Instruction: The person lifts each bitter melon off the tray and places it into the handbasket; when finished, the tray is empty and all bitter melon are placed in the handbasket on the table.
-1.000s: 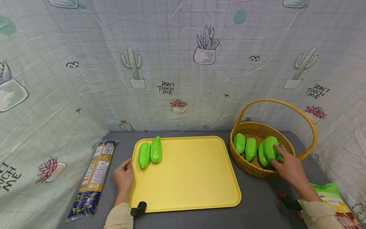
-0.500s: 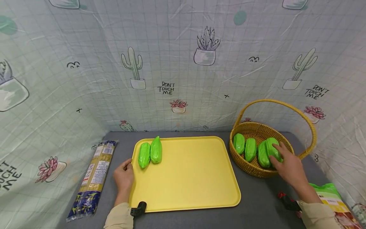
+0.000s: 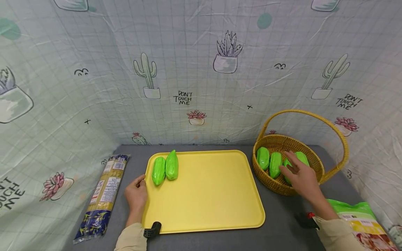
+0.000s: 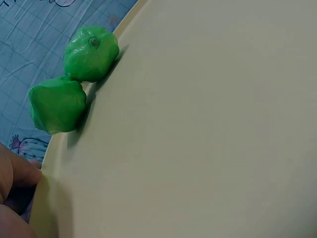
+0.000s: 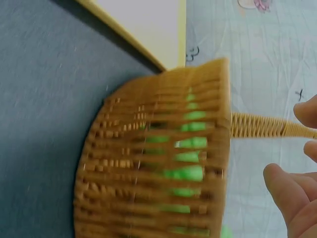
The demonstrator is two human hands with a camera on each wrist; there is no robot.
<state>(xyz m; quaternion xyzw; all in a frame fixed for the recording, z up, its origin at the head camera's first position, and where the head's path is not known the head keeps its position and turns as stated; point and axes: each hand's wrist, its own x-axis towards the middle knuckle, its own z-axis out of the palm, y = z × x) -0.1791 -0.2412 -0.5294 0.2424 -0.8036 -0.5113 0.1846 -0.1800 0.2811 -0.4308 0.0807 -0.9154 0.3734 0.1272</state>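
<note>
Two shiny green, ridged fruits like star fruits, the left one (image 3: 158, 170) and the right one (image 3: 171, 165), lie side by side at the upper left of a yellow tray (image 3: 207, 195). My left hand (image 3: 136, 196) grips the tray's left rim with its fingertips. Over the wicker basket (image 3: 276, 187), my right hand (image 3: 299, 176) has its fingers spread and holds nothing. Below it, a green fruit (image 3: 287, 162) is partly hidden. Another green fruit (image 3: 302, 158) sits behind the hand, and two more, including one green fruit (image 3: 275, 165), lie left of the fingers.
A long pack of dried noodles (image 3: 105, 195) lies left of the tray. A green and yellow bag (image 3: 361, 219) lies at the right under the right forearm. The basket's tall handle (image 3: 333, 129) arches over it. A patterned cloth (image 3: 201, 69) hangs behind the table.
My right hand has released the fruit at the basket's right side and shifted left over its neighbour. That fruit stays in the basket. My left hand has stayed put.
</note>
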